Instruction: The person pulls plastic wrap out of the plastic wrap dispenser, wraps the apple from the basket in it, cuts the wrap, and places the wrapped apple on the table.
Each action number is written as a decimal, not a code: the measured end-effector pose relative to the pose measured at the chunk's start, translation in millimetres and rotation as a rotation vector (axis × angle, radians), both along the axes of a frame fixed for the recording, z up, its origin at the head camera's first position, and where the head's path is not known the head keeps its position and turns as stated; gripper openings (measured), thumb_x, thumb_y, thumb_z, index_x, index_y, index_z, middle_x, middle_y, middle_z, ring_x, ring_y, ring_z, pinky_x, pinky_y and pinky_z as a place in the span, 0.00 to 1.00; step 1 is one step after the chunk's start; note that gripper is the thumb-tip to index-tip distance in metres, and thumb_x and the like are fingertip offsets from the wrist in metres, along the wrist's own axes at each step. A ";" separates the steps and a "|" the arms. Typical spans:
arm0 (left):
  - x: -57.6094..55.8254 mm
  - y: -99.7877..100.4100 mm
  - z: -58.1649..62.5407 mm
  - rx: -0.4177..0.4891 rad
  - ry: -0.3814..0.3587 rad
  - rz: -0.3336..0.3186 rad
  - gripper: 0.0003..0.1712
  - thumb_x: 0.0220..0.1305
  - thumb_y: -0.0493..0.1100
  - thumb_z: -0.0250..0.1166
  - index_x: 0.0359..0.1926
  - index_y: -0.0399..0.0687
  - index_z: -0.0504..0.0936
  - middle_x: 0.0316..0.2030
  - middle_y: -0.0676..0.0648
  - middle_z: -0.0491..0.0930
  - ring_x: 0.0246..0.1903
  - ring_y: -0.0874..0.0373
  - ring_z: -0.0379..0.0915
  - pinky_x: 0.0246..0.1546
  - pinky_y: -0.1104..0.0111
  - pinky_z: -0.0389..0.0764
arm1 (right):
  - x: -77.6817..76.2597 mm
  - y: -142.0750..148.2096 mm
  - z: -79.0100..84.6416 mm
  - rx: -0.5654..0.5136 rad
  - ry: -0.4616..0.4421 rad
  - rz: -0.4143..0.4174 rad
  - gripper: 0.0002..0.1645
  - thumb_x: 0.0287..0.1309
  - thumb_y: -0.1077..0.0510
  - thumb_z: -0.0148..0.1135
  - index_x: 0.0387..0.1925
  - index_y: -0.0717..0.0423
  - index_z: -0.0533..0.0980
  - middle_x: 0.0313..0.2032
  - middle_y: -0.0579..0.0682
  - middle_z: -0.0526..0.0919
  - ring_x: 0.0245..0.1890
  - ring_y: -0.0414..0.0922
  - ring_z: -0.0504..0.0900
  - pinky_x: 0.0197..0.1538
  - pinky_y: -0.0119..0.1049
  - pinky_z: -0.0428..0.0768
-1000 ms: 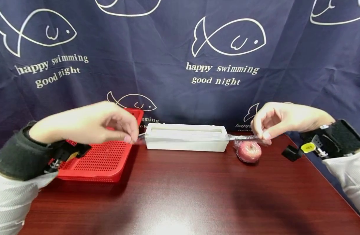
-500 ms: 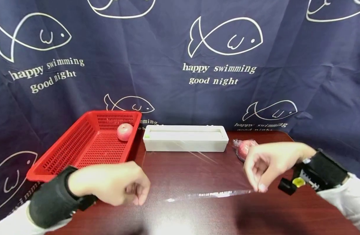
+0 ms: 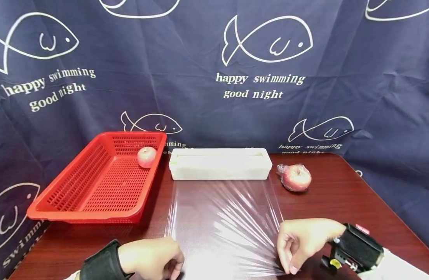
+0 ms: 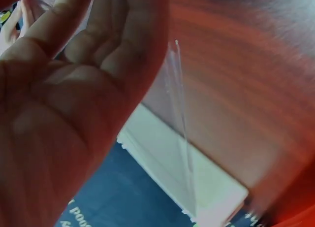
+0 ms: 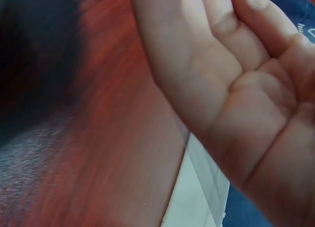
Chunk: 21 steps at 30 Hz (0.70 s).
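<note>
A sheet of clear plastic wrap (image 3: 225, 217) stretches from a white wrap dispenser box (image 3: 219, 171) toward the front of the table. My left hand (image 3: 153, 256) pinches its near left corner, low in the head view, the fingertips partly cut off by the frame's lower edge. At the near right corner my right hand (image 3: 298, 243) pinches the film between thumb and fingers, and creases fan out from there. In the left wrist view the film's edge runs from beside my palm (image 4: 59, 104) down to the box (image 4: 197, 173). The right wrist view shows my curled fingers (image 5: 197, 54) close up.
A red plastic basket (image 3: 137, 212) stands at the left with an apple (image 3: 146, 157) inside. Right of the box lies an apple wrapped in film (image 3: 296, 178). A dark blue fish-print cloth (image 3: 200, 58) hangs behind the brown wooden table (image 3: 340, 194).
Both hands have moved from beside the box down toward the table's front, drawing the plastic wrap out into a long sheet. The box, basket and apples stay in place.
</note>
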State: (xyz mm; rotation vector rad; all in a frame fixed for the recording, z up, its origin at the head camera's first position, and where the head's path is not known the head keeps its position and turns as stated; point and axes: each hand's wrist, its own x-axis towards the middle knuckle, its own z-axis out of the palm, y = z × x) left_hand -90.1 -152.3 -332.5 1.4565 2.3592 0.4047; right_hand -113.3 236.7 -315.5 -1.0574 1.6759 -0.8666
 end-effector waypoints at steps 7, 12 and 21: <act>1.3 0.1 -14.1 -0.006 -0.017 0.083 0.15 0.40 0.26 0.63 0.15 0.53 0.78 0.12 0.62 0.70 0.17 0.81 0.56 0.18 0.89 0.61 | 13.4 -4.4 -19.5 -0.033 0.360 -0.015 0.05 0.49 0.67 0.65 0.30 0.59 0.84 0.23 0.55 0.87 0.25 0.16 0.70 0.26 0.17 0.78; 1.2 0.6 -22.8 0.001 -0.030 0.104 0.14 0.41 0.27 0.63 0.15 0.52 0.78 0.12 0.62 0.70 0.16 0.82 0.54 0.17 0.89 0.60 | 22.8 -6.6 -29.8 -0.044 0.556 -0.074 0.09 0.42 0.70 0.67 0.24 0.54 0.84 0.19 0.46 0.86 0.22 0.14 0.66 0.23 0.13 0.72; 1.8 -0.1 -30.8 0.046 0.026 0.077 0.13 0.40 0.30 0.66 0.13 0.53 0.78 0.10 0.62 0.71 0.15 0.86 0.48 0.15 0.90 0.57 | 34.8 -5.5 -43.4 -0.151 0.788 -0.138 0.16 0.35 0.72 0.67 0.20 0.46 0.81 0.19 0.38 0.81 0.22 0.13 0.67 0.24 0.08 0.67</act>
